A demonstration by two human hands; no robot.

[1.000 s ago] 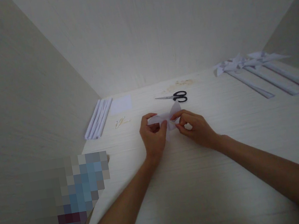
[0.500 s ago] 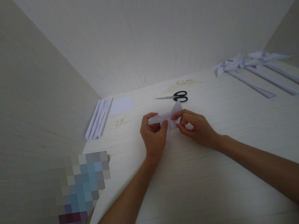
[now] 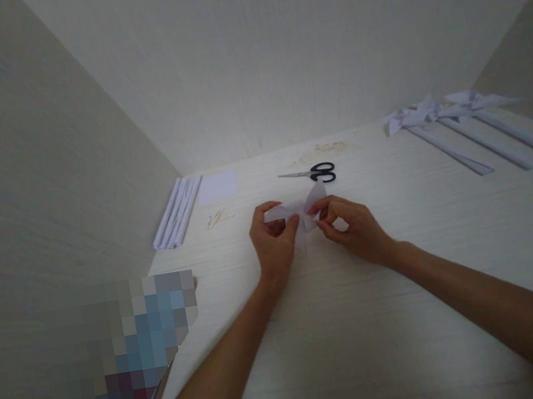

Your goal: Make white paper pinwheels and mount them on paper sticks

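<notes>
The folded paper [image 3: 315, 197] is white, with pointed wings, and it is held over the middle part of the desk [image 3: 395, 341], in front of the scissors. The left hand [image 3: 273, 239] makes an open curve around its left wing; the thumb presses near the centre of the paper and the forefinger lies along the upper border, so the hold is light but closed on the paper. The right hand [image 3: 348, 223] has thumb and forefinger almost together, just beside this centre, and they pinch a small pale piece [image 3: 310, 218], too small to tell what it is.

Behind the hands, toward the far edge of the desk, lie the scissors [image 3: 315, 172], with black handles to the right and blades pointing left. Pale crumbs [image 3: 329, 148] are scattered between them and the far edge. To the left there are some thin sticks [image 3: 219, 218], then a square sheet [image 3: 217, 187] and several paper rolls [image 3: 178, 212] side by side near the far left corner. Near the far right corner rest three paper pinwheels [image 3: 418, 115], their heads overlapping. A blurred patch [image 3: 144, 354] covers part of the left edge.
</notes>
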